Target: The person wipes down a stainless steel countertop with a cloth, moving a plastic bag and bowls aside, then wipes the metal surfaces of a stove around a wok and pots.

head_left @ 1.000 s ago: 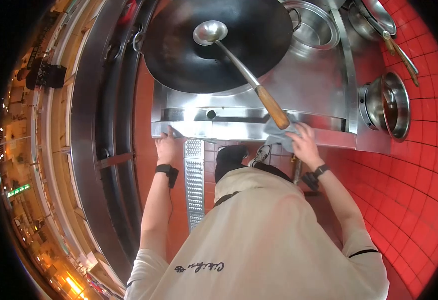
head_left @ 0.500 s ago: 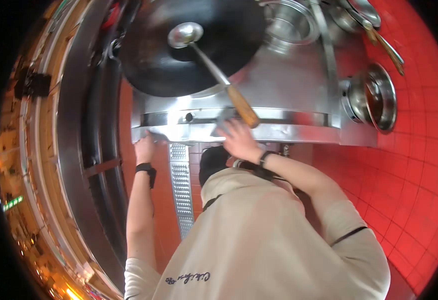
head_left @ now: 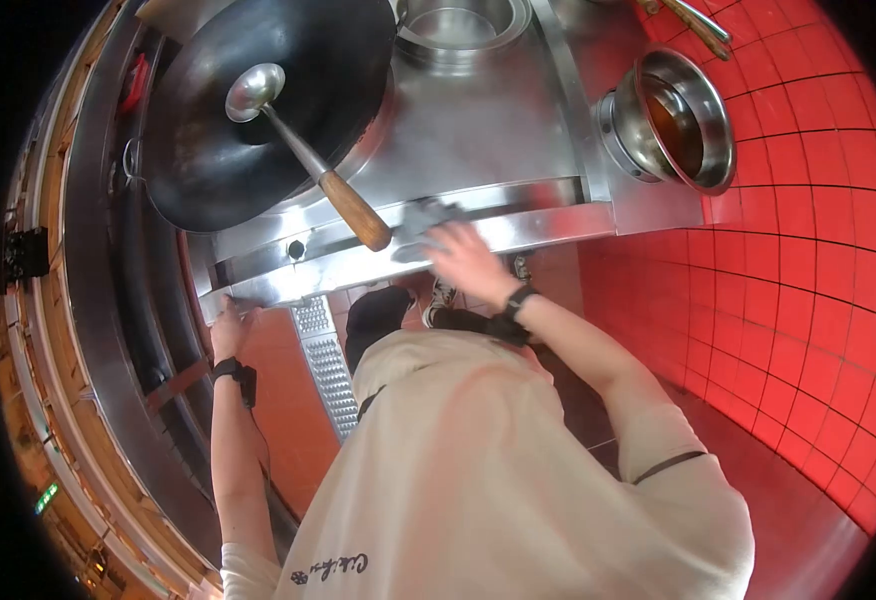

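My right hand (head_left: pixel 469 262) presses a crumpled grey cloth (head_left: pixel 426 217) against the steel front ledge of the stove, its fingers slightly smeared by motion. At the stove's left front corner, my left hand (head_left: pixel 229 328) has its fingers curled on the stove's front edge (head_left: pixel 330 277). A large black wok (head_left: pixel 193 140) sits on the stove above both hands. Inside it lies a steel ladle (head_left: pixel 303 153), bowl in the wok and wooden handle reaching out over the rim, close to the cloth.
A steel pot (head_left: pixel 463 28) is set into the stove top behind. To the right, a steel bowl (head_left: pixel 723 150) with brown liquid tilts near the red tiled wall (head_left: pixel 788 260). More utensil handles (head_left: pixel 698 30) lie at the back right. A perforated metal strip (head_left: pixel 330 375) runs along the floor.
The view has turned, so the stove, wok and ladle appear tilted and further left. My right hand remains at the ledge with the cloth, and my left hand remains at the corner.
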The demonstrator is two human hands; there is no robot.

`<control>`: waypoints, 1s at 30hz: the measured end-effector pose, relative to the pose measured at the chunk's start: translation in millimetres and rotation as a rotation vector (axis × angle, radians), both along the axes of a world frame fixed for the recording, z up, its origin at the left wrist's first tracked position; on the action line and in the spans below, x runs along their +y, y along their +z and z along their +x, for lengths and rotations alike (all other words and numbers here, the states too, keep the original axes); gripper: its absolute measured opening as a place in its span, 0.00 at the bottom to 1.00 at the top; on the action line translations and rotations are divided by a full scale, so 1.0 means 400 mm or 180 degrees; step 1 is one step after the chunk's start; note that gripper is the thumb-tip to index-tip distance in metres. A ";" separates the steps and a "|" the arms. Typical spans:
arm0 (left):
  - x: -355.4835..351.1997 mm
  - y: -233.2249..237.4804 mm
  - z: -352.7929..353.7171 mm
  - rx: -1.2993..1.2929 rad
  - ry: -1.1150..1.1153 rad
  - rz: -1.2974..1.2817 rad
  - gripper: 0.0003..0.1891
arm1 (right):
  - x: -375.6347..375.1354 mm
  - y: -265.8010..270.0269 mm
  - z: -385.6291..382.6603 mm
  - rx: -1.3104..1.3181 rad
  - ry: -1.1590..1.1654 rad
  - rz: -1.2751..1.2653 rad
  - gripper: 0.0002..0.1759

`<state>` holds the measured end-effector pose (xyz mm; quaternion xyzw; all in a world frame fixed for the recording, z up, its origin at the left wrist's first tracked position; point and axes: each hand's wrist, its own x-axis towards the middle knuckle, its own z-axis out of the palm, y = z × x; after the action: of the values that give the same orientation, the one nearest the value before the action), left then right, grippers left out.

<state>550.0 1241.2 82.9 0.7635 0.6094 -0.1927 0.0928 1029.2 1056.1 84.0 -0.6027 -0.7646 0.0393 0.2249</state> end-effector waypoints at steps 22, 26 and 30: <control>0.013 0.006 0.025 -0.0029 0.0169 -0.0008 0.54 | -0.100 -0.020 0.186 0.0539 -0.2498 -0.0149 0.24; 0.016 0.033 0.046 0.0171 0.0239 -0.0247 0.55 | -0.045 -0.021 -0.011 0.0808 -0.0945 -0.0090 0.27; 0.022 0.032 0.030 -0.0208 0.0247 -0.0356 0.45 | 0.013 0.001 -0.115 0.0689 -0.0094 -0.0053 0.30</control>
<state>561.9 1250.0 95.5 0.7387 0.6235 -0.1978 0.1626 983.2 1061.2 84.6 -0.6080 -0.7265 0.1072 0.3017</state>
